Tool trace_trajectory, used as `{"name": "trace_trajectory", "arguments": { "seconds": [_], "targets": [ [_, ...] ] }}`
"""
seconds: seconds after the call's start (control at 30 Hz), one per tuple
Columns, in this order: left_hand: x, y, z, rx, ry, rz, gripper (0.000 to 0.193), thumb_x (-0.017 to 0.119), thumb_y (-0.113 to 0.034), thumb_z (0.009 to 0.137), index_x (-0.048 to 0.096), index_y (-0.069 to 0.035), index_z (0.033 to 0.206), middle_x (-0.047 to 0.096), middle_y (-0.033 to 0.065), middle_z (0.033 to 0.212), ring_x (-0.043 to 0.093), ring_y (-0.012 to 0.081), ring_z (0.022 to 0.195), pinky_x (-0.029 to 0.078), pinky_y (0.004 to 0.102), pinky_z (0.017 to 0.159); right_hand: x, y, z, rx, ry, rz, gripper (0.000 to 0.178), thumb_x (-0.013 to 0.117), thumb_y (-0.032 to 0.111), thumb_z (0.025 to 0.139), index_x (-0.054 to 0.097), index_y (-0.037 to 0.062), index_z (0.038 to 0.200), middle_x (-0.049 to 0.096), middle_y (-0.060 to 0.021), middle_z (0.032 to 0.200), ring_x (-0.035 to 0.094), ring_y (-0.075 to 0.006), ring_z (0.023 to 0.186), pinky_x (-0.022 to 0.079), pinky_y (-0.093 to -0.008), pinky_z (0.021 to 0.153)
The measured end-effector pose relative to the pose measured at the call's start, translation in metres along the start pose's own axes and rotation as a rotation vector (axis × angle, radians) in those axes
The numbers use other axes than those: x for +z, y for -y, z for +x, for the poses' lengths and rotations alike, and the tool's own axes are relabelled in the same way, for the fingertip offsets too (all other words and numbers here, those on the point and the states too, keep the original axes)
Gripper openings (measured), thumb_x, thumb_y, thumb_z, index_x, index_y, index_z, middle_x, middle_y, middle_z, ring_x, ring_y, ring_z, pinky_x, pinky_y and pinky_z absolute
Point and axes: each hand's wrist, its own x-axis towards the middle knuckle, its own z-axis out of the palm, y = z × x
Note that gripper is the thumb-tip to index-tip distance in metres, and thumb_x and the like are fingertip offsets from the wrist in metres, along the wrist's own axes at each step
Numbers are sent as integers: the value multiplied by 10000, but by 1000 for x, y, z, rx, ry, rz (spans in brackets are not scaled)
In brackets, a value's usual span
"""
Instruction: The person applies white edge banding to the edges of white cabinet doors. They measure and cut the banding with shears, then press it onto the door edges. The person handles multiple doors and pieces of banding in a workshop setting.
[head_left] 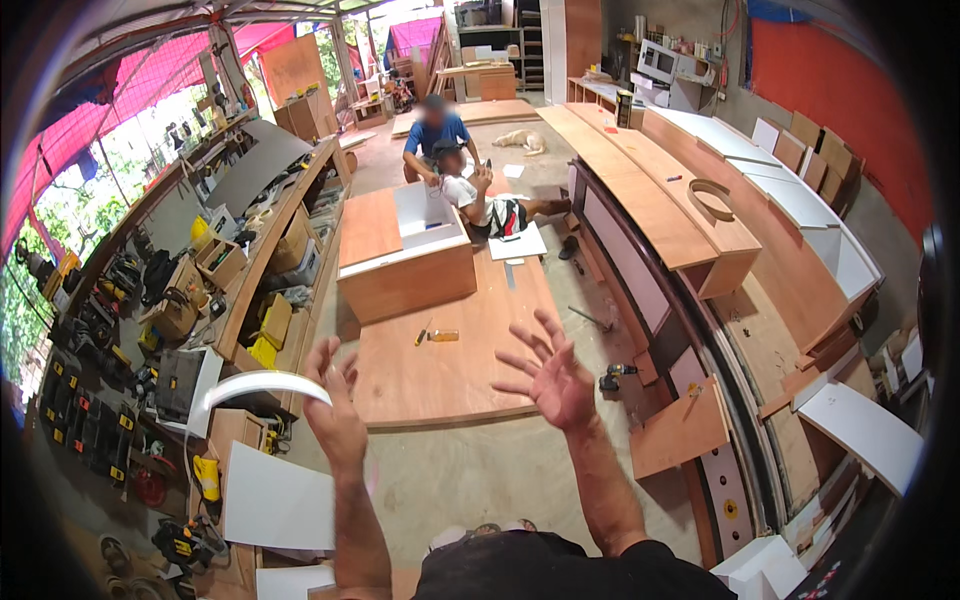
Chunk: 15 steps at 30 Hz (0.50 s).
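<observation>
My left hand (340,415) is raised at the left of centre, its fingers curled by the end of a curved white strip (262,382) that looks like edge banding. The strip arcs out to the left and bends down in a loop; part of it is hidden behind my wrist and forearm. My right hand (562,388) is held up at the right of centre, palm showing, fingers spread, with nothing in it. Both hands are above the near end of a wooden panel (400,385) on the floor, where a screwdriver (420,336) and a clear amber bottle (443,336) lie.
Beyond the panel, two people sit by an open wooden cabinet box (410,285). A cluttered workbench (240,330) runs along the left. Long wooden panels (650,180) and white-topped cabinets (800,200) line the right. A cordless drill (618,376) is right of my right hand; a dog (520,142) lies farther back.
</observation>
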Motion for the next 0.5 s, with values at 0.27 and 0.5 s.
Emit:
{"name": "trace_trajectory", "arguments": {
  "seconds": [0.27,0.5],
  "targets": [
    [19,-79,74,78,246,253,517,427,-155,1107,334,3,1590,443,232,1585,521,346,1404,481,440,1110,-30,61,7,-185,66,306,1006,629,749,881,186,259,1640,146,-209,1673,204,-590,1486,290,-867,1051],
    [105,-151,116,397,444,903,479,521,-77,1026,465,53,1483,639,323,1231,669,359,1117,518,415,969,-99,36,4,-313,-31,629,1082,635,814,814,128,347,1648,72,-145,1715,153,-602,1493,175,-917,1040]
  ]
}}
